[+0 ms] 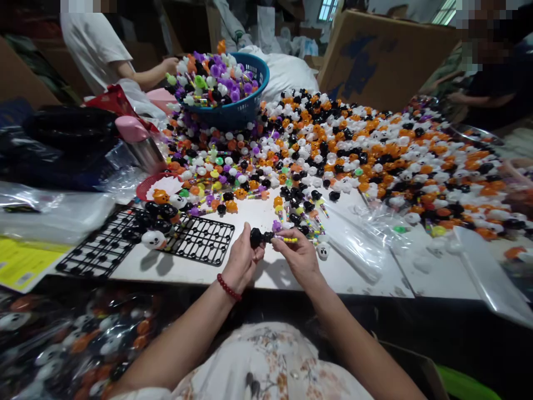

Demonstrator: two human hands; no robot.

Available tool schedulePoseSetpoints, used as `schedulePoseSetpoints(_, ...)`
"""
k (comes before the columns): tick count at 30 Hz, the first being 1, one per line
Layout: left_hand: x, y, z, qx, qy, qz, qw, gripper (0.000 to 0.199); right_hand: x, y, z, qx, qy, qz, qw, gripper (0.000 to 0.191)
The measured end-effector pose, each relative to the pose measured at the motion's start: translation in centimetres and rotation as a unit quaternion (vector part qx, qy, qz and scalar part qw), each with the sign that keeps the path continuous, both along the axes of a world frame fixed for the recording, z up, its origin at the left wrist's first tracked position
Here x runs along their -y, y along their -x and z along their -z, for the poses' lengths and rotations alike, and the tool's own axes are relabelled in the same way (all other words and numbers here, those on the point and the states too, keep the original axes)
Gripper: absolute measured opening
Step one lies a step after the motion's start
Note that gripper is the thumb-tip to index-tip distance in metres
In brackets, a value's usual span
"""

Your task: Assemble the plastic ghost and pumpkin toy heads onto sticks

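In front of my body, my left hand [242, 256] pinches a black figure-shaped topper [255, 238]. Facing it, my right hand [300, 256] grips a thin clear stick with yellow and coloured beads [288, 239], and a purple piece [276, 225] shows at its end by the fingers. The black topper and the stick meet or nearly meet between my hands; their exact join is hidden. Left of my hands lies a black plastic grid tray [210, 240]. Several toppers, among them a white ghost-faced one [154, 240], stand over the tray's left half.
A blue basket [260, 83] heaped with toppers stands behind a wide pile of orange, white and black ones [370, 139]. Clear plastic bags [353, 244] lie to the right. A red dish [144, 186] and a pink-lidded flask [145, 153] are at left. Two people work across the table.
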State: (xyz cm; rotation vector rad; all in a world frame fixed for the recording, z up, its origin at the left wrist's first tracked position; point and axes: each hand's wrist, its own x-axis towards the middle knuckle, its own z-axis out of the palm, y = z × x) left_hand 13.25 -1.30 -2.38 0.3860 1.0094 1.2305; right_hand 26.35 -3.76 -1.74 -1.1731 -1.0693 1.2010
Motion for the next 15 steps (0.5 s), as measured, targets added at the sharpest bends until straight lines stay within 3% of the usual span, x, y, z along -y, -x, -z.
schedulePoseSetpoints(6,0.8,-0.8,0.2,-0.022,-0.023,0.020,0.999,0.052,0.0,-0.7,0.1,-0.003,0.001,0.010,1.000,0.033)
schedulePoseSetpoints(15,1.2,-1.0,0.4,-0.053,-0.046,0.021,0.997,0.051,0.2,-1.4,0.2,0.055,0.015,-0.030,0.998,0.032)
